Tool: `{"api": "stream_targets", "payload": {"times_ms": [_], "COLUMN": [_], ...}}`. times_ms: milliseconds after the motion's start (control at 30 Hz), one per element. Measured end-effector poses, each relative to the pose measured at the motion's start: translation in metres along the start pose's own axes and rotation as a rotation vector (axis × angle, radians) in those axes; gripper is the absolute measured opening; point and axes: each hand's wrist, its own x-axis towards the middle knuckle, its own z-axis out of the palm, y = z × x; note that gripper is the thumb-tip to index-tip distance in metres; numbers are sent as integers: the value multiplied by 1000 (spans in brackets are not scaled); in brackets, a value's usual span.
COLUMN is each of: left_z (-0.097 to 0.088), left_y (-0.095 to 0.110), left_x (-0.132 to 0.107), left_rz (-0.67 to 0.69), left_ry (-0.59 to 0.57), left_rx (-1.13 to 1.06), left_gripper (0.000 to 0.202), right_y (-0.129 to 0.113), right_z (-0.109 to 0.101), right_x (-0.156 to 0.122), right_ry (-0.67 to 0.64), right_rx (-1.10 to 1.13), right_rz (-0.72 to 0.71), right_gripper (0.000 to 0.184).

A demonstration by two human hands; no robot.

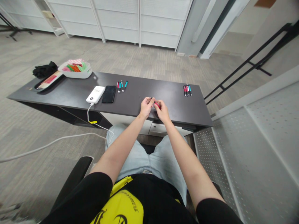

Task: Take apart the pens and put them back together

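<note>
Both my hands meet over the front part of the dark tabletop, around a small red pen with a dark end. My left hand pinches the dark end, and my right hand grips the red part; fingers hide much of it. Left of my hands, several loose pens in red and teal lie slightly apart on the table. Off to the right, several more pens in red, white and teal lie side by side in a close row.
A black phone lies beside a white power bank, whose white cable hangs over the front edge. Farther left are a white basket of colourful items, a black tray and a black cloth. The desk ends at the right by a perforated panel.
</note>
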Motion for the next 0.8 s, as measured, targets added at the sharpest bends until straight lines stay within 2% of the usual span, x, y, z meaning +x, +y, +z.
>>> {"api": "stream_targets", "payload": {"times_ms": [167, 333, 600, 800], "left_z": [0, 1, 1, 2], "left_y": [2, 7, 14, 21], "left_x": [0, -1, -4, -2], "left_rz": [-18, -34, -61, -30], "left_ry": [7, 15, 26, 56], "left_rx": [22, 20, 37, 6], "left_gripper": [44, 43, 37, 34], "right_y": [-3, 0, 5, 0], "right_z": [0, 0, 1, 0], "right_x": [0, -1, -2, -2], "right_ry": [-10, 30, -5, -10], "right_rx": [-10, -1, -50, -92], "right_rz": [7, -38, -45, -52], "right_gripper": [21, 16, 28, 29]}}
